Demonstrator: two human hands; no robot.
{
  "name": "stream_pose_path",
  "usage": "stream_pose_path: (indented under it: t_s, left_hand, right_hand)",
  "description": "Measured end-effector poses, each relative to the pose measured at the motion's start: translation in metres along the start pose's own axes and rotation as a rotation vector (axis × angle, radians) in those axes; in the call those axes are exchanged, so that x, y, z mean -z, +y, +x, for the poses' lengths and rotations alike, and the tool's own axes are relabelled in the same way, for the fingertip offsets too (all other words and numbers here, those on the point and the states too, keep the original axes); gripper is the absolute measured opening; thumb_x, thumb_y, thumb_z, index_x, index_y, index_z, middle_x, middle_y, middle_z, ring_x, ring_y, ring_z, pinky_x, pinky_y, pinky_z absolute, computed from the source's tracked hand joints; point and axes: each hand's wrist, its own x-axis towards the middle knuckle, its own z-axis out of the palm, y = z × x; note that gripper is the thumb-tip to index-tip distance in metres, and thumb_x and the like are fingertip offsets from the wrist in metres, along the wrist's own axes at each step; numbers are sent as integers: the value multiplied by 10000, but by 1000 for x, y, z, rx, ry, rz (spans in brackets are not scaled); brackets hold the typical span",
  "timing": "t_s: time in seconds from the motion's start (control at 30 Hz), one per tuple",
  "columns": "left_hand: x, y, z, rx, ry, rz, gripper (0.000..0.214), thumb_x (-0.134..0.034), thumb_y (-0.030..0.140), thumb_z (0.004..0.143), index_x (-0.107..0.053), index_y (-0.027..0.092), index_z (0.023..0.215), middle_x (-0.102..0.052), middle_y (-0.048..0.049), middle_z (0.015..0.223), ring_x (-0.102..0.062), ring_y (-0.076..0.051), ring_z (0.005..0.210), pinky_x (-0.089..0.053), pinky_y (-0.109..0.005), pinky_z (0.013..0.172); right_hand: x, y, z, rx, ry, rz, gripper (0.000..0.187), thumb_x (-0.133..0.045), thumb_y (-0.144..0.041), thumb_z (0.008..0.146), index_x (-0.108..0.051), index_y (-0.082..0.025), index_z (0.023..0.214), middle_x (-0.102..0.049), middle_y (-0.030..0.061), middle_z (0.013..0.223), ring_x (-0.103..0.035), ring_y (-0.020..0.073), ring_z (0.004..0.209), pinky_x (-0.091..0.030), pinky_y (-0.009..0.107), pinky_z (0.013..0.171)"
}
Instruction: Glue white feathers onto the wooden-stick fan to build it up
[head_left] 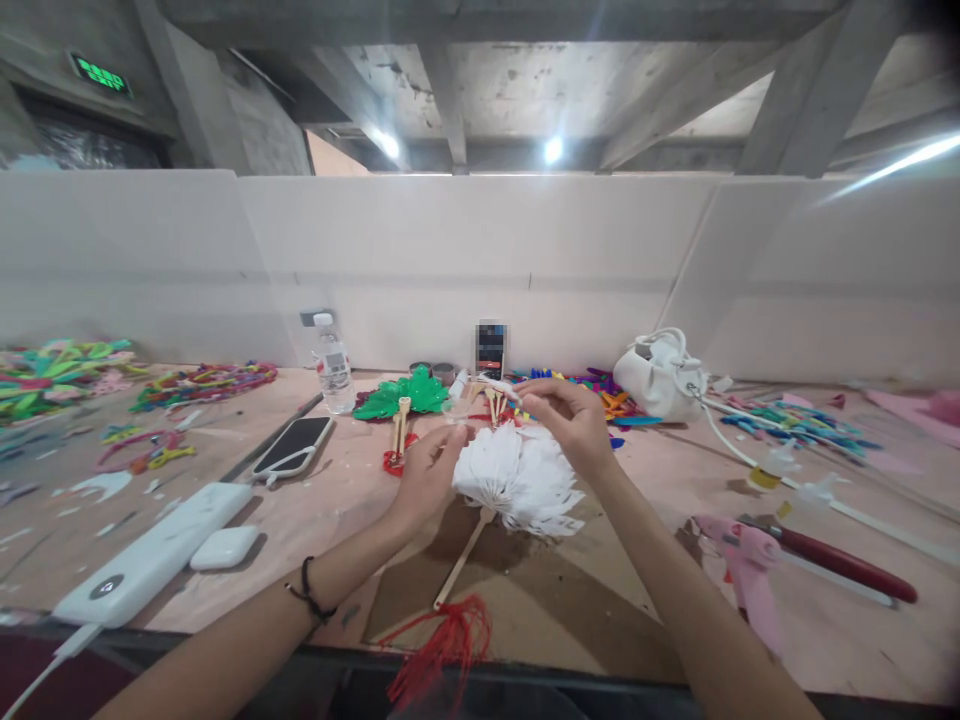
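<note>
The white fan (517, 475) sits at the middle of the counter (315, 530), close to the front edge and above a brown board (600, 620); its pale handle (461, 560) slants toward that edge, and a red tassel (454, 640) spills over it. The person's left hand (426, 470) grasps the fan's left side between thumb and fingers; the right hand (574, 420) is bent over the top of the fan, thumb and fingertips together at a slim white piece (501, 386), though whether they pinch it firmly cannot be told.

Beyond the left hand, toward the back edge, lies a green leaf-shaped piece (405, 395), with a clear bottle (334, 370) standing to its left; a phone (491, 347) stands upright near the middle of the back edge, and a white handbag (660, 375) rests to its right. Near the front left corner lie a white oblong device (157, 555) and a small white case (225, 547), just beside each other; toward the front right corner lie a pink glue gun (742, 560) and a red-handled tool (847, 562).
</note>
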Motion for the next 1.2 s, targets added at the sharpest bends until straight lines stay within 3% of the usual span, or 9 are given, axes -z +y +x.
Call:
stream_pose_path:
  t_s: [0.1,0.3,0.37,0.57,0.73,0.83,0.93,1.03,1.2]
  left_hand:
    - [0,-4,6,70,-13,-117,539,-590,669,917,-775,163,929,-805,-130,965,-744,-268,907,-579,-372,795]
    - [3,-22,14,101,4,-181,427,-746,569,876,-654,172,750,-669,8,723,-634,-149,647,-538,-301,668]
    - [4,-23,14,86,-14,-171,366,-726,489,937,-644,169,778,-648,24,733,-611,-134,635,-525,-291,644]
    - [5,-17,8,55,-118,-101,325,-693,378,996,-624,165,760,-600,49,677,-599,-128,618,-530,-286,637]
    - [5,-18,6,68,-169,-39,264,-666,393,1018,-681,148,918,-682,5,827,-657,-143,695,-578,-310,673]
    - [5,-22,4,81,-209,-13,261,-661,398,1020,-695,148,1089,-721,-39,992,-699,-172,798,-609,-343,720]
    - [4,-27,-1,86,-280,7,287,-679,395,1008,-692,153,1162,-725,-57,1083,-715,-198,863,-622,-361,744]
    - [4,-27,-4,69,-330,9,288,-690,419,995,-702,149,1096,-721,-34,1021,-706,-195,821,-610,-342,712]
    - [4,-11,-2,3,-316,-69,393,-690,511,939,-657,170,745,-607,14,723,-579,-159,678,-479,-296,650]
  right_hand:
    - [-12,-6,-8,-13,-217,3,290,-698,-511,896,-792,-250,811,-822,61,962,-757,263,964,-594,389,889]
    - [-23,-3,-16,-77,-541,-44,359,-665,-534,917,-808,-243,761,-811,31,804,-756,232,774,-573,327,716]
    - [-23,1,-15,-72,-533,-87,400,-645,-517,926,-769,-239,667,-775,24,706,-728,219,705,-548,321,700]
    - [-22,9,-10,-60,-263,-199,308,-645,-425,894,-694,-234,658,-709,21,691,-646,212,695,-500,328,713]
    - [-25,8,-12,-80,-241,-169,258,-699,-410,840,-655,-239,652,-697,17,701,-659,222,736,-536,348,784]
    - [-27,7,-13,-114,-247,-109,214,-723,-443,839,-706,-235,791,-745,43,896,-684,234,880,-550,357,836]
    - [-27,7,-14,-179,-312,-32,248,-729,-448,848,-761,-226,954,-761,51,953,-687,215,855,-551,327,747]
    - [-26,7,-14,-234,-351,41,229,-758,-434,821,-762,-210,868,-721,20,793,-646,170,701,-536,296,659]
    - [-24,11,-12,-262,-358,101,268,-798,-470,796,-759,-205,812,-705,8,731,-638,147,637,-565,283,611]
